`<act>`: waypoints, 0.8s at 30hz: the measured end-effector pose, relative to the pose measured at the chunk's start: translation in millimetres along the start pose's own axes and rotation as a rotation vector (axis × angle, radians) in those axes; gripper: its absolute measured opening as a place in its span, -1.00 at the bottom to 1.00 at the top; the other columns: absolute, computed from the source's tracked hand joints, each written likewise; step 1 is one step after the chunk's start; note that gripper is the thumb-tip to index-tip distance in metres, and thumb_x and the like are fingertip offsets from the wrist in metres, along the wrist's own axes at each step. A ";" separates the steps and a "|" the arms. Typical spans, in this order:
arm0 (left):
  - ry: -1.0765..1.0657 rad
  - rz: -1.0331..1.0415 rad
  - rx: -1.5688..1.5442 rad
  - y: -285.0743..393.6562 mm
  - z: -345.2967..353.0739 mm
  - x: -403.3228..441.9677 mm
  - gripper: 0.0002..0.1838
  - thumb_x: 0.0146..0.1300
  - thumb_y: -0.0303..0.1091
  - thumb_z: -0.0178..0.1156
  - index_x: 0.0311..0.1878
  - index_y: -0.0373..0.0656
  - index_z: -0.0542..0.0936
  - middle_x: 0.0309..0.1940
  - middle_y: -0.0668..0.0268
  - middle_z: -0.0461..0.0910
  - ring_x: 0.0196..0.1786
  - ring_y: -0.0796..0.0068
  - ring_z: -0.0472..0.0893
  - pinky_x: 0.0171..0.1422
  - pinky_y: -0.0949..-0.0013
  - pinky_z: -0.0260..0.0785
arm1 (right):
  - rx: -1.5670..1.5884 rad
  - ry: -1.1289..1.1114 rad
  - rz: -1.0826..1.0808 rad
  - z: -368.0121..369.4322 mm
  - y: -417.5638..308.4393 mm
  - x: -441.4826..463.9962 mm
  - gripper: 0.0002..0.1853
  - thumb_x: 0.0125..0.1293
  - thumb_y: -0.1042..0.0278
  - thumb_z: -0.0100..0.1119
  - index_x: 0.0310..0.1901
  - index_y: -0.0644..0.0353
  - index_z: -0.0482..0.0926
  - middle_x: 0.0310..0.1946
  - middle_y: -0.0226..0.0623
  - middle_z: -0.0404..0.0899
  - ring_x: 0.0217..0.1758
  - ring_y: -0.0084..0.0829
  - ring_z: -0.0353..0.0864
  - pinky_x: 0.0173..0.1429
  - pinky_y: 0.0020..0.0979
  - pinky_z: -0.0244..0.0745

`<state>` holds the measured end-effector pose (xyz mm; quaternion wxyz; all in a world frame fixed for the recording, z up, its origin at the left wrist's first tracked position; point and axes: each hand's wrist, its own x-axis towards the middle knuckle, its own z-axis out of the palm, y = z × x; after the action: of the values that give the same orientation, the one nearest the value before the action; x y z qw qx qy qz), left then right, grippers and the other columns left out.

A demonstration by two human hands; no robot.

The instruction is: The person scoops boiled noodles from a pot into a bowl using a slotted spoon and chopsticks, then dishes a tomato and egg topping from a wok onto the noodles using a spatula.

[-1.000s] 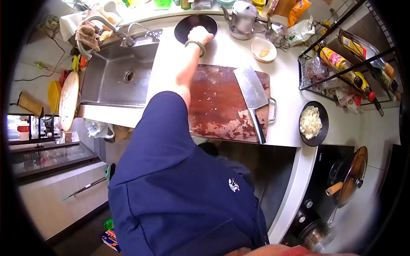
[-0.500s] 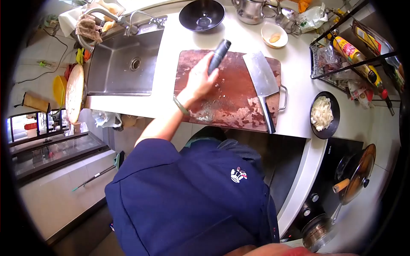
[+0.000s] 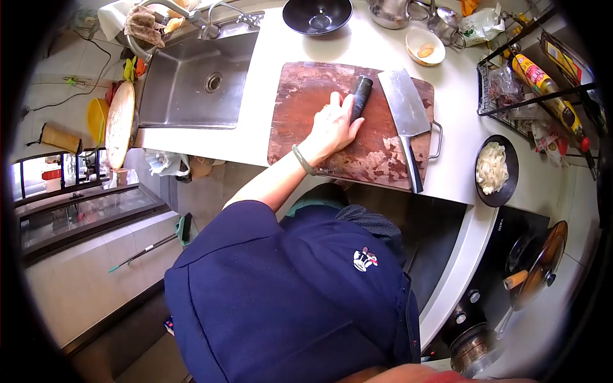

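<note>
My left hand point(image 3: 333, 127), a bracelet at its wrist, is over the brown cutting board point(image 3: 306, 89). Its fingers and thumb are closed at the lower end of a dark cylindrical object point(image 3: 362, 96), which slants up and right. To the right of that object, a cleaver point(image 3: 405, 105) lies on the board, its black handle towards the front edge. Wet-looking patches and small bits mark the board. A black bowl point(image 3: 317, 16) stands behind the board. My right hand is out of view.
Left of the board is a steel sink point(image 3: 185, 89). A small white bowl point(image 3: 425, 47) with yellowish pieces, a dark dish of pale slices point(image 3: 493, 168), a wire rack point(image 3: 482, 89) with bottles, and a stove point(image 3: 511, 223) are on the right.
My left hand first reached into the black bowl, then appeared over the board with the dark object. Since then, hand and object have moved right, towards the cleaver. The view has shifted too.
</note>
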<state>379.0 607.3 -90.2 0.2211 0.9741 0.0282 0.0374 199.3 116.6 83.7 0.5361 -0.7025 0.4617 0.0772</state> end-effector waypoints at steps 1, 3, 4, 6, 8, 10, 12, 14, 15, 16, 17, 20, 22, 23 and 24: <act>0.005 -0.018 0.027 1.2 -5.8 5.9 -0.43 0.04 -0.14 0.19 0.06 -0.24 0.29 -0.21 0.05 0.31 -0.30 0.12 0.51 -0.26 0.21 0.44 | -0.001 -0.005 -0.004 2.0 0.0 0.3 -0.73 0.18 0.23 0.06 -0.21 0.23 0.35 -0.33 -0.32 0.30 -0.28 -0.52 0.21 -0.21 -0.48 0.07; 0.102 -0.048 -0.006 -16.7 -16.0 28.0 -0.40 0.04 -0.08 0.18 0.04 -0.27 0.26 -0.15 -0.02 0.29 -0.29 0.09 0.51 -0.25 0.13 0.41 | 0.002 -0.009 -0.005 4.3 0.1 0.5 -0.73 0.18 0.23 0.06 -0.20 0.23 0.35 -0.31 -0.31 0.31 -0.26 -0.51 0.21 -0.19 -0.47 0.08; 0.320 -0.009 -0.054 -29.5 -22.2 44.2 -0.42 0.04 -0.08 0.18 0.01 -0.31 0.29 -0.18 -0.05 0.35 -0.28 0.07 0.50 -0.23 0.14 0.40 | 0.004 -0.014 -0.004 5.2 -0.2 1.2 -0.72 0.18 0.23 0.06 -0.19 0.23 0.35 -0.30 -0.31 0.31 -0.25 -0.51 0.22 -0.18 -0.47 0.08; 0.340 -0.425 -0.315 -53.4 -44.1 79.3 -0.46 -0.01 -0.08 0.22 -0.16 -0.40 0.40 -0.34 -0.07 0.48 -0.18 0.07 0.50 -0.12 0.25 0.36 | 0.005 -0.018 -0.005 7.4 0.6 2.5 -0.71 0.18 0.22 0.06 -0.18 0.23 0.35 -0.28 -0.30 0.31 -0.23 -0.50 0.22 -0.16 -0.46 0.08; 0.418 -0.349 -0.722 -60.6 -72.4 98.9 -0.46 -0.01 -0.03 0.23 -0.26 -0.44 0.46 -0.34 0.07 0.52 -0.26 0.29 0.51 -0.23 0.25 0.36 | 0.015 -0.027 -0.008 10.0 1.8 7.6 -0.70 0.18 0.22 0.06 -0.17 0.24 0.35 -0.27 -0.30 0.31 -0.21 -0.49 0.22 -0.14 -0.45 0.09; 0.553 -0.581 -0.897 -131.4 -31.3 141.6 -0.33 -0.03 -0.04 0.26 0.03 -0.35 0.32 -0.15 0.01 0.45 -0.32 0.24 0.55 -0.38 0.33 0.46 | 0.025 -0.031 -0.012 11.5 4.0 11.8 -0.70 0.18 0.22 0.07 -0.15 0.24 0.35 -0.25 -0.29 0.32 -0.19 -0.49 0.23 -0.12 -0.45 0.09; 0.324 -0.853 -1.331 -160.2 -16.2 170.3 -0.21 -0.01 0.01 0.23 0.18 -0.26 0.19 -0.12 -0.06 0.41 -0.29 0.13 0.56 -0.29 0.27 0.50 | 0.036 -0.033 -0.009 12.8 6.0 14.3 -0.69 0.17 0.21 0.07 -0.14 0.24 0.35 -0.23 -0.29 0.32 -0.17 -0.48 0.23 -0.10 -0.44 0.10; 0.111 -0.798 -1.587 -175.3 -5.1 189.1 -0.27 -0.01 -0.10 0.24 0.14 -0.27 0.16 -0.15 -0.14 0.40 -0.26 -0.05 0.54 -0.21 0.10 0.53 | 0.045 -0.031 -0.007 12.7 8.2 16.4 -0.68 0.17 0.21 0.07 -0.13 0.24 0.35 -0.22 -0.28 0.32 -0.15 -0.47 0.24 -0.08 -0.43 0.10; 0.014 -0.703 -1.700 -180.5 1.0 196.6 -0.34 0.00 -0.15 0.23 0.10 -0.28 0.21 -0.15 -0.14 0.40 -0.25 -0.10 0.53 -0.18 0.05 0.52 | 0.051 -0.026 -0.003 12.3 8.9 17.9 -0.67 0.17 0.21 0.07 -0.13 0.24 0.35 -0.21 -0.28 0.32 -0.14 -0.47 0.24 -0.07 -0.43 0.11; -0.040 -0.745 -1.831 -184.7 7.2 204.0 -0.47 0.03 -0.27 0.19 0.03 -0.30 0.24 -0.16 -0.15 0.40 -0.17 -0.13 0.50 -0.12 -0.01 0.50 | 0.051 -0.024 -0.001 12.4 9.7 18.0 -0.67 0.17 0.21 0.07 -0.12 0.24 0.35 -0.20 -0.28 0.33 -0.13 -0.47 0.24 -0.06 -0.42 0.11; -0.016 -0.677 -1.920 -190.6 17.7 210.5 -0.47 0.04 -0.42 0.12 0.07 -0.40 0.20 0.02 -0.15 0.28 0.03 -0.21 0.35 0.08 -0.11 0.36 | 0.056 -0.020 -0.002 11.8 10.5 18.3 -0.66 0.17 0.20 0.07 -0.11 0.24 0.35 -0.19 -0.27 0.33 -0.12 -0.46 0.25 -0.05 -0.42 0.11; -0.133 -0.734 -2.191 -207.7 41.8 226.3 -0.51 0.01 -0.57 0.00 0.05 -0.49 0.18 0.03 -0.18 0.26 0.05 -0.24 0.33 0.15 -0.14 0.29 | 0.061 0.002 0.005 8.8 12.9 17.1 -0.65 0.17 0.20 0.07 -0.10 0.25 0.36 -0.17 -0.27 0.33 -0.09 -0.45 0.25 -0.02 -0.41 0.12; 0.073 -0.665 -2.156 -196.3 43.6 224.4 -0.51 -0.06 -0.66 -0.10 0.02 -0.62 0.14 0.04 -0.25 0.21 0.10 -0.28 0.27 0.18 -0.16 0.25 | 0.069 0.019 0.009 4.3 15.6 14.8 -0.64 0.17 0.20 0.07 -0.09 0.25 0.36 -0.15 -0.26 0.34 -0.07 -0.45 0.26 0.00 -0.40 0.12; 0.066 -0.666 -2.158 -195.5 44.0 222.4 -0.51 -0.06 -0.66 -0.10 0.02 -0.62 0.14 0.04 -0.25 0.21 0.10 -0.28 0.27 0.18 -0.16 0.25 | 0.068 0.031 0.009 1.9 15.9 12.6 -0.64 0.17 0.19 0.07 -0.08 0.25 0.36 -0.14 -0.26 0.34 -0.06 -0.44 0.26 0.02 -0.40 0.13; 0.113 -0.637 -2.252 -201.2 45.2 218.2 -0.52 -0.07 -0.68 -0.11 0.00 -0.67 0.14 0.03 -0.28 0.22 0.11 -0.28 0.27 0.18 -0.16 0.24 | 0.067 0.040 0.011 -2.0 17.2 11.5 -0.63 0.17 0.19 0.07 -0.07 0.25 0.36 -0.14 -0.25 0.34 -0.05 -0.44 0.26 0.03 -0.39 0.13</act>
<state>592.4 784.7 -204.7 0.9567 0.1741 0.2316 0.0275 192.4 108.4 65.9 0.5497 -0.6829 0.4785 0.0507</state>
